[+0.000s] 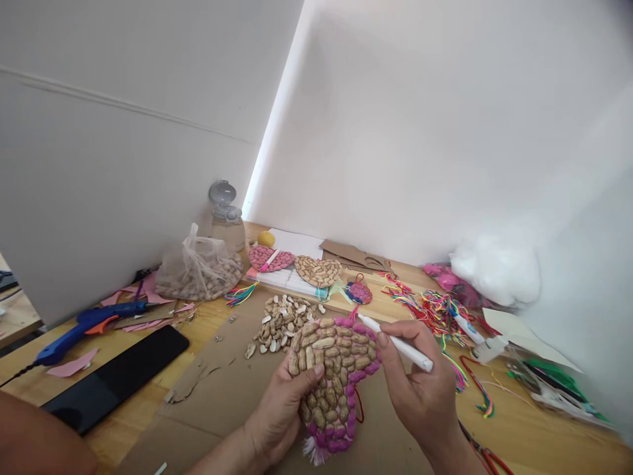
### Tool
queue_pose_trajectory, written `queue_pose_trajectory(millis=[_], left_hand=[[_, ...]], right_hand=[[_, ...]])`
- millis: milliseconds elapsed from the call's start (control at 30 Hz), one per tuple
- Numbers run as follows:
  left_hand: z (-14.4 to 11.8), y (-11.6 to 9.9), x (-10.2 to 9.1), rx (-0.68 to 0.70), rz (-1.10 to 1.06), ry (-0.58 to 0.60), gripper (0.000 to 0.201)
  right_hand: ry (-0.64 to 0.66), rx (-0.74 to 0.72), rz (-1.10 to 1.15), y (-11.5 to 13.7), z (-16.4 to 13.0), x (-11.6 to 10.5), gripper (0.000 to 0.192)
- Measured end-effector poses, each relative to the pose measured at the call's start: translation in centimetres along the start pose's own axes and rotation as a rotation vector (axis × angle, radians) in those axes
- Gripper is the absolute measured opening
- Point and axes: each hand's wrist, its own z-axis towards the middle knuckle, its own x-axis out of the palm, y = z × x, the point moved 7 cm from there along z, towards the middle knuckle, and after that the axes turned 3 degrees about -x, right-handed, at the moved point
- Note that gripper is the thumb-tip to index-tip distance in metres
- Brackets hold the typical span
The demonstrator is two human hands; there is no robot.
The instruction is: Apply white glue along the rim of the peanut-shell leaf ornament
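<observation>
My left hand [284, 402] grips a heart-shaped craft [341, 359] covered in peanut shells, its thumb lying over the front. Part of the rim is coloured purple-pink, while the inner shells keep their natural tan. White fringe hangs from the lower end, and a red cord loop shows behind the right side. Pinched in my right hand [420, 389] is a white marker pen [414, 354], its tip near the upper purple edge; whether it touches cannot be made out. Behind the heart, loose peanut shells [284, 323] lie piled on a cardboard sheet [212, 396].
On the left are a black phone [119, 376], a blue glue gun [89, 326] and a bag of peanuts [198, 270]. Finished-looking shell hearts [319, 272] stand at the back. Coloured threads [440, 313], white stuffing [497, 267] and red-handled scissors [487, 458] lie to the right.
</observation>
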Motion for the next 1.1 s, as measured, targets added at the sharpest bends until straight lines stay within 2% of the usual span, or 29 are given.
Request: queue_pose_trajectory(millis=[200, 267, 367, 467, 600, 700, 800, 867, 1000, 1100], left_hand=[[-0.8, 0.9, 0.9, 0.041, 0.089, 0.118, 0.077], [-1.0, 1.2, 1.1, 0.047, 0.126, 0.142, 0.068], [-1.2, 1.0, 1.2, 0.070, 0.177, 0.146, 0.060], [-1.6, 0.0, 1.1, 0.126, 0.288, 0.073, 0.054], [-2.4, -1.1, 0.7, 0.185, 0.381, -0.132, 0.051], [-2.7, -1.3, 1.0, 0.203, 0.395, -0.170, 0.058], [-2.7, -1.4, 1.5, 0.216, 0.407, -0.148, 0.064], [-2.6, -1.5, 1.7, 0.210, 0.409, -0.127, 0.065], [-2.5, -1.6, 1.9, 0.206, 0.396, -0.110, 0.060], [-2.7, -1.7, 1.7, 0.236, 0.411, -0.125, 0.058]], right_hand=[[-0.063, 0.162, 0.173, 0.6, -4.2, -0.2, 0.009], [-0.080, 0.122, 0.172, 1.8, -4.8, 0.0, 0.006], [-0.175, 0.063, 0.155, 3.2, -5.2, -0.2, 0.003], [-0.280, 0.077, 0.172, 3.6, -5.8, -0.5, 0.004], [-0.351, 0.059, 0.256, 3.3, -6.7, -1.1, 0.012], [-0.305, 0.052, 0.297, 2.6, -6.9, -1.3, 0.010], [-0.204, 0.061, 0.354, 1.8, -6.5, -1.3, 0.012], [-0.169, 0.121, 0.390, 1.2, -5.8, -1.4, 0.018], [-0.179, 0.203, 0.423, 1.1, -3.4, -2.4, 0.029], [-0.084, 0.227, 0.369, 2.0, -1.0, -2.6, 0.032]])
